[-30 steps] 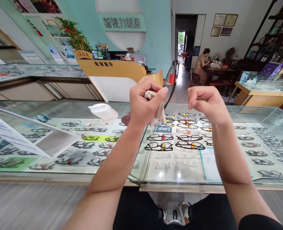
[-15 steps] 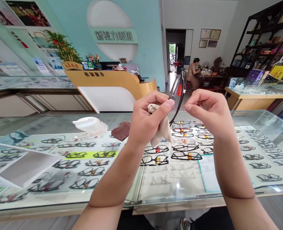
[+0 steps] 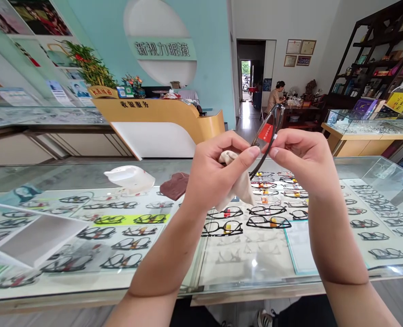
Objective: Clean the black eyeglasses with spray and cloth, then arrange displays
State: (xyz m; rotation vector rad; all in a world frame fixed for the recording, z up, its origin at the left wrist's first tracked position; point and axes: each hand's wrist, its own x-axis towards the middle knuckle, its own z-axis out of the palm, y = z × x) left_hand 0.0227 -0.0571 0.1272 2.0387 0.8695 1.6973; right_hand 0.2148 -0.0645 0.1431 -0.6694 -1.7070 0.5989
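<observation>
I hold a pair of dark-framed glasses [image 3: 268,131] with a red tag up in front of me, above the glass display counter [image 3: 221,272]. My left hand [image 3: 215,170] is closed, pinching the frame's lower edge, with a beige cleaning cloth [image 3: 237,184] bunched between fingers and palm. My right hand [image 3: 300,156] is closed too, its thumb and forefinger pinching the frame from the right. The two hands almost touch at the fingertips.
On the counter lie a white case [image 3: 130,178] and a brown cloth [image 3: 174,185]; several glasses sit under the glass. A tilted white board [image 3: 34,236] stands at left. A yellow reception desk [image 3: 160,120] is behind; a person [image 3: 276,96] sits at a far table.
My right hand has moved left and taken hold of the glasses, which have turned so that the red tag faces me. The view lifted at first.
</observation>
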